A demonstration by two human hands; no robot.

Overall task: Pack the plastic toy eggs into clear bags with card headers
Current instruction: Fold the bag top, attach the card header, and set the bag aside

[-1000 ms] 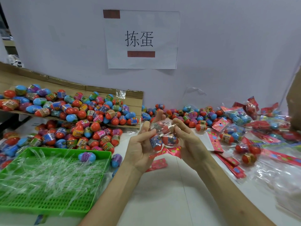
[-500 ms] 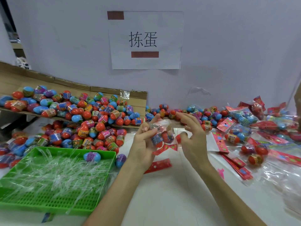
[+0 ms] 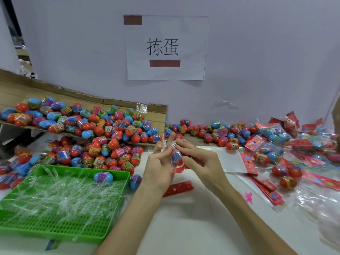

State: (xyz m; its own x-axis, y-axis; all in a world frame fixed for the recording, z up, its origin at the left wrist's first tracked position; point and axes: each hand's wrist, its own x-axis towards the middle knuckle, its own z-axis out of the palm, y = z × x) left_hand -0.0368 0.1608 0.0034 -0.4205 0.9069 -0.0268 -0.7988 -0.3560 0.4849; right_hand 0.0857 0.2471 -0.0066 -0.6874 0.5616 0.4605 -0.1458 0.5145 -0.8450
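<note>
The left hand (image 3: 158,168) and the right hand (image 3: 200,162) meet above the white bench (image 3: 184,218), and both grip one clear bag (image 3: 173,144) between them. The left fingers (image 3: 161,152) curl against the bag's side with the thumb pressed on the film. The right fingers (image 3: 184,145) pinch its crumpled top. A red egg with a blue label (image 3: 176,156) shows through the plastic between the two palms, and the bag's red card header (image 3: 181,169) hangs just beneath the fingers; how many eggs the bag holds cannot be told. Below the fingers, a loose red card strip (image 3: 179,188) lies flat on the bench. Left of the fingers is a heap of loose eggs (image 3: 95,155), with more on a cardboard flap (image 3: 154,111) behind it. Nearer on that side is a green tray (image 3: 46,229) of clear plastic strips (image 3: 64,196), with one blue-and-purple egg (image 3: 103,177) in its far corner. Beyond the fingers a row of eggs (image 3: 211,129) runs along the wall. Right of the fingers lie flat empty bags (image 3: 230,159), a stack of red cards (image 3: 266,188) and, farther off, filled bags (image 3: 276,133).
</note>
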